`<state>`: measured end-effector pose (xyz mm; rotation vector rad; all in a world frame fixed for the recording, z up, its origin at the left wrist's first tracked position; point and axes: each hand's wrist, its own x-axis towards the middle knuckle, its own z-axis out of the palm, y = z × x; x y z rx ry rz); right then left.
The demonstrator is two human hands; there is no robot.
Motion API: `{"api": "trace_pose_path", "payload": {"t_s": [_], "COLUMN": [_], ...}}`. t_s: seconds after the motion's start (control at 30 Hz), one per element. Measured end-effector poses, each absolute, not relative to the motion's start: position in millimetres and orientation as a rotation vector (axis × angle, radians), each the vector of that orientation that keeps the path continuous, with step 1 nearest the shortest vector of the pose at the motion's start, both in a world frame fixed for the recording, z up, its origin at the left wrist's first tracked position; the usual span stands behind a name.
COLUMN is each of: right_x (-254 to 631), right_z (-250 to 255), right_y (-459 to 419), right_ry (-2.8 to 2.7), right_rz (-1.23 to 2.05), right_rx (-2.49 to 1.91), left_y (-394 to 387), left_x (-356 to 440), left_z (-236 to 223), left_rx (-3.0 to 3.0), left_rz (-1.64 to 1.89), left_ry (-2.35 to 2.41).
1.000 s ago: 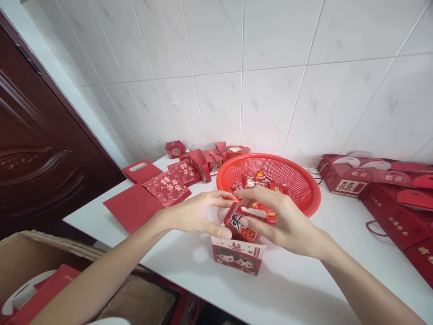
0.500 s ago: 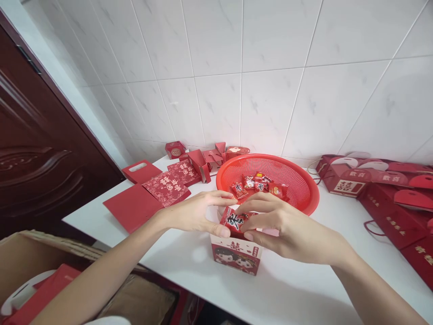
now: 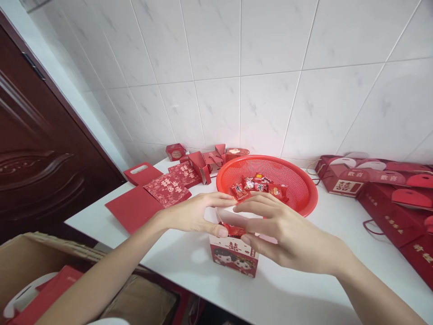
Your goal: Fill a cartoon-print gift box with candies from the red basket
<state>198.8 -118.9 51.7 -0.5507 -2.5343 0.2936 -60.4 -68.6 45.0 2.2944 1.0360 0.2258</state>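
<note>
Upright small cardboard box, white above and red below with 2 printed cartoon faces (image 3: 234, 259), stands between 2 hands, top open.
Box is on the white tabletop (image 3: 182, 262), near side of the round red plastic mesh basket (image 3: 287, 174). Progress, judged: part-filled; at least 1 shiny red wrapped packet (image 3: 235, 230) is in the opening, top not yet closed; several red printed wrapped packets (image 3: 260, 186) remain in the basket. Opening points up; printed face points near, its right end slightly nearer. Long axis: cannot tell, depth hidden by hands. Left hand (image 3: 191, 215) holds the rim, thumb near, fingers far; right hand (image 3: 287, 232) curves over the right side, moderately spread; cannot tell whether it pinches anything.
</note>
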Motion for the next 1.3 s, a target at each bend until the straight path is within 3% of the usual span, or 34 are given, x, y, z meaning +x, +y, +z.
{"api": "trace_pose_path", "payload": {"t_s": [0.27,0.5,0.67,0.93,1.17,1.3], "right_x": [202.5,220.6,223.9,216.1,205.8,201.5], "right_z": [53.6,59.3,54.8,51.4,40.7,39.7], "right_y": [-116.2,-115.1,-111.0,-96.6,-92.5,-92.3], "right_ry": [-2.650,-2.516,-2.414,-2.204,-1.927,-1.841], "right_rz": [0.478,0.265,0.201,0.753,1.236,1.352], "right_rx": [-0.527,-0.772,-1.012,-0.915,-0.915,-0.913], "left_y": [-69.8,-74.4,-72.2,-70.8,-72.4,-72.8], "left_x": [-60.4,-58.0,-55.2,-51.2,-47.1,-48.5], "left_z": [47.8,45.4,43.3,47.5,42.0,40.9], "left_rx": [2.361,2.328,2.325,2.140,2.381,2.369], "left_rz": [0.250,0.382,0.703,1.313,1.379,1.314], "left_ry": [0.963,1.020,0.940,0.993,0.772,0.748]}}
